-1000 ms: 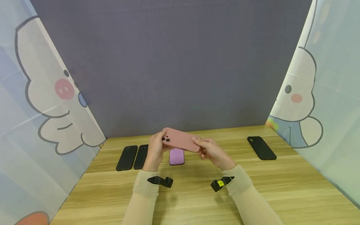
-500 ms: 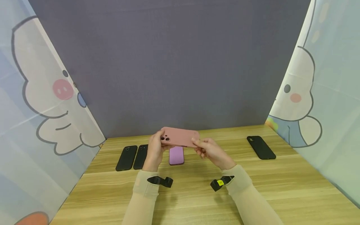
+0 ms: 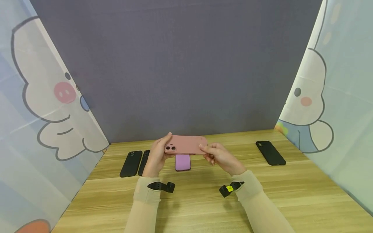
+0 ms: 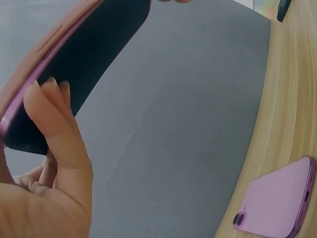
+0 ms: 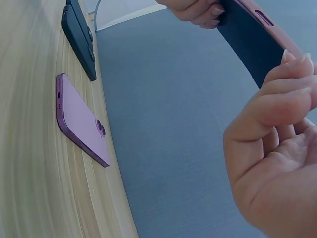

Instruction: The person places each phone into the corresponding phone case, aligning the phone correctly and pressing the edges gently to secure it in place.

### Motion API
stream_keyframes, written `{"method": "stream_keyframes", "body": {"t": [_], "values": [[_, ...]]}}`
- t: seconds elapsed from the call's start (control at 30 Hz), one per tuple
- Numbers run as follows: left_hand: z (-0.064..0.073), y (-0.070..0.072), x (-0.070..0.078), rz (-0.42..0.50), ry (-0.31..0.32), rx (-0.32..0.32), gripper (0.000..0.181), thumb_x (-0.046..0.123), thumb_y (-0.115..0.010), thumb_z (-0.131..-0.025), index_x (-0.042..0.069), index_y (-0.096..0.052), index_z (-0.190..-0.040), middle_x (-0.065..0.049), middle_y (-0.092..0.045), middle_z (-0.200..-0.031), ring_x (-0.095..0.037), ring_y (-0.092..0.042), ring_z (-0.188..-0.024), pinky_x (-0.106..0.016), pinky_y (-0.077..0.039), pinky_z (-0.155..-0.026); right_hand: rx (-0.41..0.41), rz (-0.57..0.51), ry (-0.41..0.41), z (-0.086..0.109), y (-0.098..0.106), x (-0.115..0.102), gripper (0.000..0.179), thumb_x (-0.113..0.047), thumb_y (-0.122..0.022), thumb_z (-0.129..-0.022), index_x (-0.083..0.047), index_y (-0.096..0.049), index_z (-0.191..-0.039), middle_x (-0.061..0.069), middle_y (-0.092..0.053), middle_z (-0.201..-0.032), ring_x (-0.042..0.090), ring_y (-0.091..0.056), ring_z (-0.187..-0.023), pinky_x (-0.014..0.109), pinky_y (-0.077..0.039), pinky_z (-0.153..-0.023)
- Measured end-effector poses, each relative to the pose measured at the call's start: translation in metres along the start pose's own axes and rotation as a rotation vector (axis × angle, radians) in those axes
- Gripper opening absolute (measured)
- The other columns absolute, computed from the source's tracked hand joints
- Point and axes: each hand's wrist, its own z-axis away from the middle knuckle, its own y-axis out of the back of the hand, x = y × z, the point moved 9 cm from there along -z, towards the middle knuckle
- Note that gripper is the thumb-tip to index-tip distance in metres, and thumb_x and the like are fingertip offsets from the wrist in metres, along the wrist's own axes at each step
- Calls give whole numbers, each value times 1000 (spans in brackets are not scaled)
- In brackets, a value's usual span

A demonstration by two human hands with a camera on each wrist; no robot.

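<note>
Both hands hold a phone in a pink phone case [image 3: 187,144] above the table, back toward the head camera. My left hand [image 3: 156,156] grips the end with the camera holes, thumb on the top edge and fingers underneath. My right hand [image 3: 222,157] pinches the other end, thumb on the case's back. From the left wrist, the phone's dark screen [image 4: 96,54] faces down, and a strip of its purple frame shows beside the case edge along the near side. Fingertips [image 5: 292,69] of the right hand touch the case edge in the right wrist view.
A purple phone [image 3: 183,162] lies on the wooden table [image 3: 198,207] beneath the hands. Two black phone cases [image 3: 131,164] lie at the left, one partly behind the left hand. Another black phone case [image 3: 271,153] lies at the right. A grey panel [image 3: 186,71] stands behind.
The pink case has gone from sloping down at its right end to nearly level. My left hand has shifted slightly left. Both hands keep their hold.
</note>
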Motion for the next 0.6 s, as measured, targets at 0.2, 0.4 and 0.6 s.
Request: {"method": "stream_keyframes", "body": {"t": [0.2, 0.4, 0.6], "values": [[-1, 3, 0, -67, -14, 14, 49, 41, -60, -103, -6, -70, -111, -8, -70, -74, -14, -66, -54, -27, -55, -54, 20, -3, 10, 0, 1, -2, 46, -36, -59, -104, -13, -52, -65, -2, -48, -57, 9, -39, -51, 22, -35, -51], [-1, 2, 1, -76, -26, 28, 46, 35, -55, -106, -9, -69, -112, -8, -71, -73, -15, -68, -54, -26, -55, -51, 34, 0, -4, 0, 1, 0, 47, -37, -58, -104, -13, -52, -65, -2, -47, -56, 10, -39, -50, 24, -36, -51], [-1, 1, 2, -75, -39, 29, 46, 34, -55, -107, -10, -68, -111, -9, -71, -72, -16, -69, -55, -28, -56, -52, 56, -9, -13, -1, 2, 1, 46, -38, -59, -104, -13, -53, -65, -3, -48, -56, 9, -40, -50, 23, -37, -51]]}}
